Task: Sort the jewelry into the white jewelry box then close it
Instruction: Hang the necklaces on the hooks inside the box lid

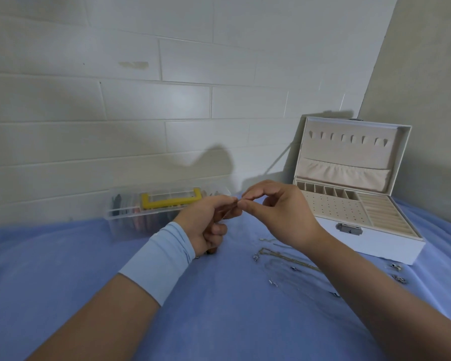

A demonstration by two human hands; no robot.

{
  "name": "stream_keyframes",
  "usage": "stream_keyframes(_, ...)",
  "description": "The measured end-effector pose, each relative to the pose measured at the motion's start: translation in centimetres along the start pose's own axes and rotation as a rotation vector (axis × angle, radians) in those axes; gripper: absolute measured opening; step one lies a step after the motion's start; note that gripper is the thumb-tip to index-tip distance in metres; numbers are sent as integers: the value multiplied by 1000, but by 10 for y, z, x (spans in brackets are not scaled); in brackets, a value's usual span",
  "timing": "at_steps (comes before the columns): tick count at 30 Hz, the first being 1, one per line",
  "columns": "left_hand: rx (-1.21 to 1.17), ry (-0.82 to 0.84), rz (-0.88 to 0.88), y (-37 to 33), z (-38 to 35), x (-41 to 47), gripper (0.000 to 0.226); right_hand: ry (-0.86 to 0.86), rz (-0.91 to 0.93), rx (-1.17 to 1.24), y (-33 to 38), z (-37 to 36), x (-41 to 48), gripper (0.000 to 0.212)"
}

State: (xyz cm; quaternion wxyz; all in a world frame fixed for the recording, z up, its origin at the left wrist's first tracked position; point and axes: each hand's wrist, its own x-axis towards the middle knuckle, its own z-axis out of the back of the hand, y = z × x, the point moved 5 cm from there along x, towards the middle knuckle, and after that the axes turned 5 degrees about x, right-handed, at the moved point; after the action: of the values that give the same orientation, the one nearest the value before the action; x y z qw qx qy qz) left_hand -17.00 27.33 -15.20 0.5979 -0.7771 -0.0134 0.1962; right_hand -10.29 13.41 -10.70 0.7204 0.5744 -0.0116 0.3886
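The left hand [206,225] and the right hand [284,214] are meeting above the middle of the blue cloth [219,321]. Both are pinching at the same spot, thumb and fingertips [244,204] pressed together on a tiny piece that is hidden between them, so what kind of jewelry it is cannot be told. The left hand's lower fingers are curling into the palm, and a pale blue wristband [159,259] is wrapping that wrist.

This is probably the freeing or fastening of something small. It is best done with the pinch kept light and close over the cloth, so a slip drops the piece onto fabric. It is then going to the compartment in the box that suits it.

Thin chains [284,259] are lying tangled on the cloth just beside the right forearm, and small loose pieces [399,273] are sitting toward the right edge. The white jewelry box [375,243] is standing at the far right corner, its lid [349,152] upright and its tray looking unfilled. A clear plastic case [130,217] with a yellow handle [171,200] is resting along the far edge against the pale block wall [141,100].
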Motion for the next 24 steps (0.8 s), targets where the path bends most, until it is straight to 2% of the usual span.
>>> stream_keyframes(3,115,-90,-123,-4,2,-2,18,6,-157,89,-6,3,0,12)
stream_keyframes(6,284,-130,-280,-12,-1,-7,18,42,-215,120,-9,1,1,18)
stream_keyframes(9,374,-142,-355,-16,-3,-9,22,42,-243,97,-11,0,2,21)
stream_keyframes(13,346,-167,-366,-16,1,-7,21,60,-221,85,-8,0,2,20)
stream_keyframes(18,236,-150,-294,-12,5,-3,18,94,-133,145,0,2,1,10)
stream_keyframes(22,347,-192,-313,-14,8,-5,12,60,-96,147,3,4,1,10)
stream_keyframes(24,404,-159,-335,-15,6,-5,21,41,-74,135,4,3,2,9)
